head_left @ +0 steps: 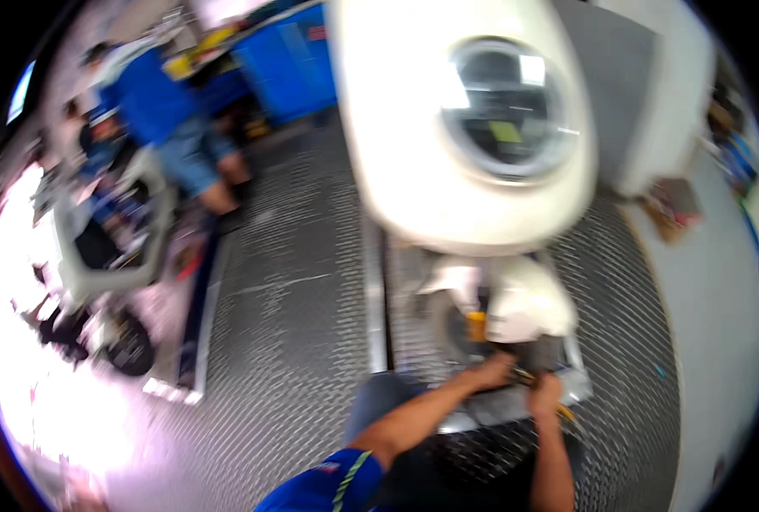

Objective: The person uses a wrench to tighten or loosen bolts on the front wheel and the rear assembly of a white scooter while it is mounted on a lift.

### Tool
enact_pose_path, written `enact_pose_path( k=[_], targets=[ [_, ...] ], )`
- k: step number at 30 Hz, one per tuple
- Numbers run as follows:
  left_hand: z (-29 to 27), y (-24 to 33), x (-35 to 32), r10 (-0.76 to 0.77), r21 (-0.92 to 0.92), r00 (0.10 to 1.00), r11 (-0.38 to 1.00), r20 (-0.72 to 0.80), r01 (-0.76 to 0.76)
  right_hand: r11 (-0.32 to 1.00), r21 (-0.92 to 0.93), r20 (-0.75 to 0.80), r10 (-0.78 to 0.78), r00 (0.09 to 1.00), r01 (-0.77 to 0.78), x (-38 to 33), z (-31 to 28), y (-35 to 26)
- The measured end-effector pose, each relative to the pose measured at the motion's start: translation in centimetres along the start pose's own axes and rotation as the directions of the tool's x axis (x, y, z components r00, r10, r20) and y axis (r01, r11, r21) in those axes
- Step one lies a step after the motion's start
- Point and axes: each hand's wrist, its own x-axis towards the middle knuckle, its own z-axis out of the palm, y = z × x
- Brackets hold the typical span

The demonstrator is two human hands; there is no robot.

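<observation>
Two hands: both are down at the front wheel of a cream scooter that fills the middle of the shot.
Left hand: reaches in under the front mudguard, fingers curled onto dark parts at the bottom of the wheel; too blurry to tell how tightly they close or what exactly they have.
Right hand: just beside the left one, wrapped around something thin with a yellow tip poking out below the hand; can't make out what kind of tool it is.
Front wheel: dark tyre, sits on the near end of the lift platform, with an orange-yellow part next to it.
In the way: the big rounded front shell and its round glass headlight hang over the wheel, and the mudguard hides most of it.
Textures: glossy smooth cream bodywork, raised diamond-pattern metal floor plate, smooth grey floor to the right.
Sleeve: blue with a green stripe on the left arm.
Around: another person in blue top and denim shorts crouches well apart at upper left, beside a second, partly stripped white scooter.
Containers: blue bin at the top edge; contents not visible.
Far right: small brownish clutter on the grey floor.
</observation>
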Motion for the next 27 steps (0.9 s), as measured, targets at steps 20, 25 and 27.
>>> enact_pose_path(
  k=[20, 25, 27],
  targets=[
    [-1.5, 3.2, -2.0, -0.176, -0.053, 0.976, 0.982, 0.126, 0.183, 0.999, 0.036, 0.210, 0.031, 0.977, -0.040, -0.5, -3.5, -0.9],
    [-1.5, 3.3, 0.7, -0.258, -0.102, 0.940, 0.953, 0.224, 0.286, 0.995, 0.004, 0.282, -0.095, 0.955, 0.098, -1.2, -0.5, 5.8],
    [1.3, 0.4, 1.2, -0.355, -0.093, 0.917, 0.922, 0.181, 0.375, 0.906, 0.037, 0.228, -0.419, 0.879, 0.422, -2.2, 2.1, 8.1]
  ],
)
